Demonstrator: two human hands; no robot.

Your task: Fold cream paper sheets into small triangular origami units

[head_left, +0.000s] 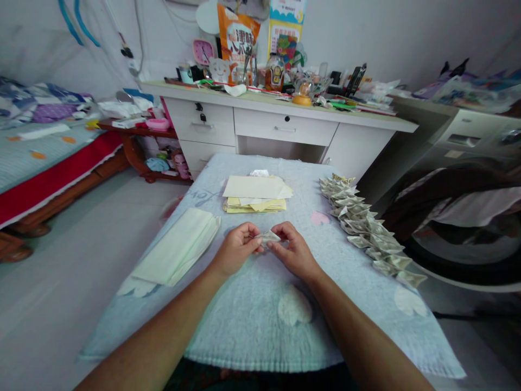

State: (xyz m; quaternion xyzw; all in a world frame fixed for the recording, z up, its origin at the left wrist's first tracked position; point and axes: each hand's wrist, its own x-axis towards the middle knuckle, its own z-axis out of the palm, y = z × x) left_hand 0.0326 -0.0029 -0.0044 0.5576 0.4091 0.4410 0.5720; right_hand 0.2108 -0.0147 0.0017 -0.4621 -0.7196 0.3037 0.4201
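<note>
A small folded piece of paper (268, 237) is held between my two hands, just above the cloth-covered table (260, 304). My left hand (238, 247) pinches its left end between thumb and fingers. On the other end, my right hand (293, 251) grips with thumb and forefinger. Beyond them lies a stack of cream and yellow paper sheets (256, 187). To the left rests a pile of pale green paper (177, 247). Along the right side runs a row of folded paper pieces (366, 228) with pointed ends.
A white desk (280, 119) crowded with jars, a clock (203, 51) and an orange snack bag (236, 43) stands behind the table. At right is a front-loading washing machine (459, 217) with dark cloth at its door. A bed (57, 157) stands at left.
</note>
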